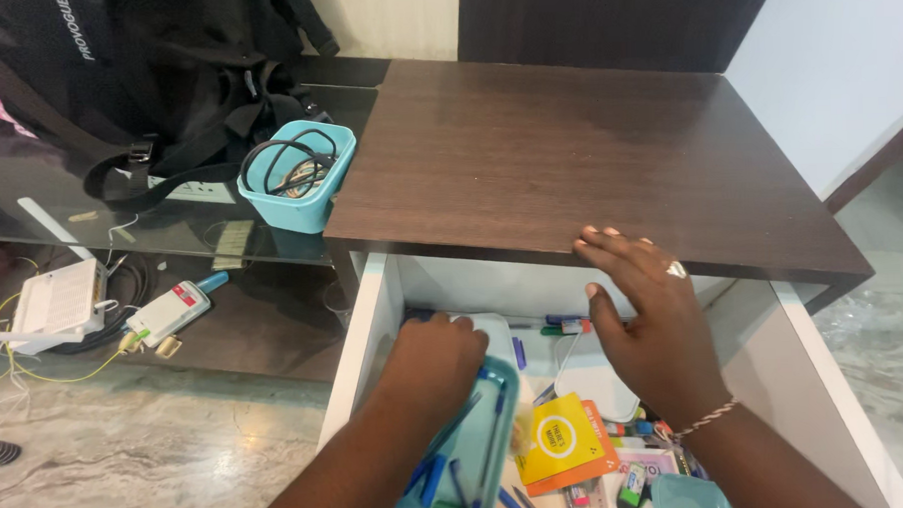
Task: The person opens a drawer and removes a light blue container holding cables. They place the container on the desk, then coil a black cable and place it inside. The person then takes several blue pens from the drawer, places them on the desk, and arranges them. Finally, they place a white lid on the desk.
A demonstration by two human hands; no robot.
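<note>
Looking down, we see a dark brown worktop point(568, 150) over an open white drawer point(360, 347) crowded with stationery. Our right hand point(644, 317) is spread open, fingers straight, its fingertips resting on the worktop's front edge; it holds nothing. Our left hand point(433, 363) is curled, knuckles up, down inside the drawer on a teal tray point(478, 443) of blue pens; whether it grips anything we cannot tell, since the fingers are hidden beneath it. Just right of the tray lies a flat yellow packet point(560, 435) with a round label, on an orange card. A light blue basket point(299, 179) holding black cables stands on the glass shelf to the left, touching the worktop's side. Smaller items at the drawer's lower edge are cut off and hard to make out.
</note>
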